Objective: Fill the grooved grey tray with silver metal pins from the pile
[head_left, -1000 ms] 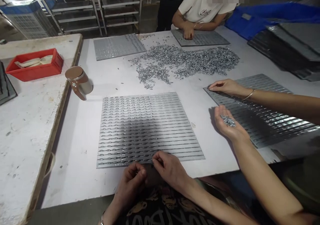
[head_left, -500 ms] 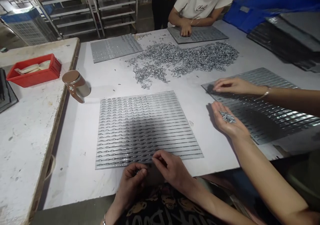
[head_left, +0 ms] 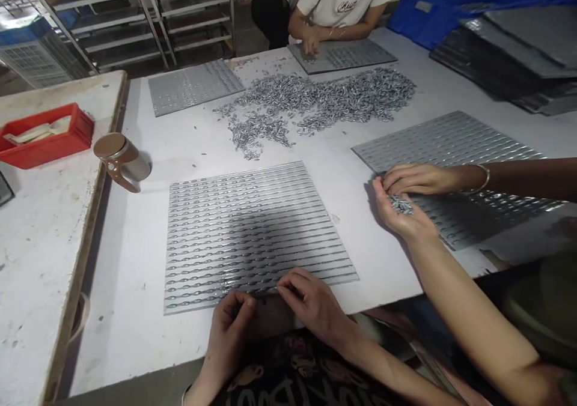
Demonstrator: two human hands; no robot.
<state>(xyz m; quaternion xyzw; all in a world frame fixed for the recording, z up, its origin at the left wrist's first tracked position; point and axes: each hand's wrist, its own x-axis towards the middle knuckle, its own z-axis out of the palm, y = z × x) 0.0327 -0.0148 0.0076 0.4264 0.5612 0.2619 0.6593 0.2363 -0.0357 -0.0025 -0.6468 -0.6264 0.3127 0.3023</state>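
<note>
A grey ridged sheet [head_left: 311, 214] lies in front of me, with small pointed grey pieces set in rows over its left part. My left hand [head_left: 231, 322] is closed at the sheet's near edge, thumb against curled fingers; its contents are mostly hidden, though grey pieces showed in it a moment ago. Just to its right, my right hand [head_left: 311, 301] pinches thumb and forefinger together at the sheet's near edge. Whatever sits between those fingertips is too small or hidden to make out.
Beyond the sheet spreads a pile of loose grey pieces [head_left: 333, 99]. At right, a co-worker's hands [head_left: 406, 199] hold similar pieces over another ridged sheet [head_left: 451, 136]. A brown-lidded mug [head_left: 130, 160] and a red bin [head_left: 58, 139] stand left. Another person works across the table.
The view has shifted slightly. My left hand has turned, hiding the pieces in it; my right hand stays at the sheet's edge. The neighbour's upper hand has come down to the cupped palm.
</note>
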